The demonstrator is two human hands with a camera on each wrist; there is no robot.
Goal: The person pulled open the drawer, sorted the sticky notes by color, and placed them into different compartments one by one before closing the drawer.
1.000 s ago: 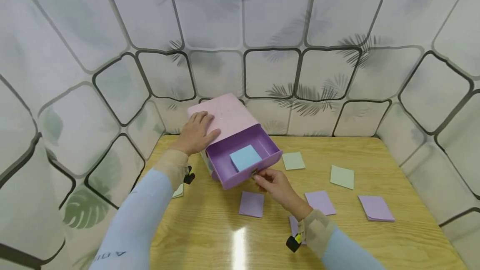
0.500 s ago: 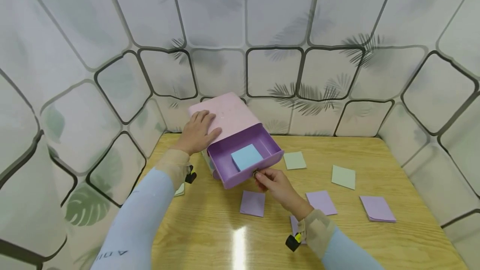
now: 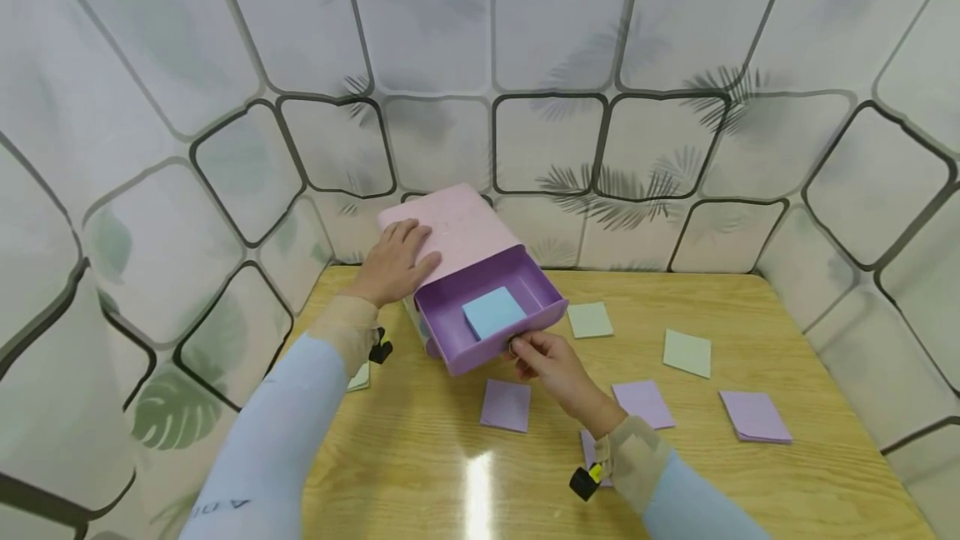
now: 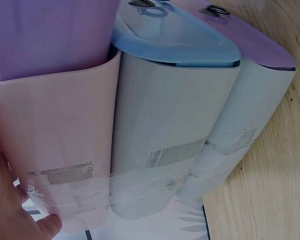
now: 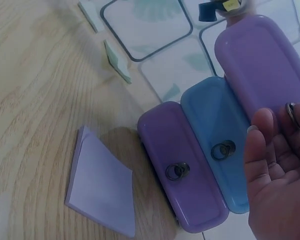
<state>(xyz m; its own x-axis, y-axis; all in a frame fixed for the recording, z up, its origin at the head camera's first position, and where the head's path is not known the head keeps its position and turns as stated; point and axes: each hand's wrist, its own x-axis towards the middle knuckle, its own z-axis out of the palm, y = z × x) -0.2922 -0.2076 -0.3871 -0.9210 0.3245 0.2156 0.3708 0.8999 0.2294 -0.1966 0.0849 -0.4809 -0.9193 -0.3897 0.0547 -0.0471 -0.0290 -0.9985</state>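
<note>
A small stacked drawer unit with a pink top case (image 3: pixel 459 227) stands on the table. Its top purple drawer (image 3: pixel 452 325) is pulled out, and a light blue pad of sticky notes (image 3: pixel 493 312) lies inside. My left hand (image 3: pixel 393 265) rests with spread fingers on the pink case. With thumb and fingers, my right hand (image 3: pixel 553 367) pinches the metal ring pull (image 5: pixel 290 114) on that drawer's front. Below it, in the right wrist view, a blue drawer (image 5: pixel 202 105) and a lower purple drawer (image 5: pixel 162 130) sit pushed in, each with a ring pull.
Pale green notes (image 3: pixel 589 320) and another green pad (image 3: pixel 686 354) lie right of the unit, with more green paper (image 3: pixel 360 379) at its left. Several purple pads, including one (image 3: pixel 505 406) in front, lie on the wooden table (image 3: pixel 405 473). A patterned curtain (image 3: pixel 547 148) surrounds the table.
</note>
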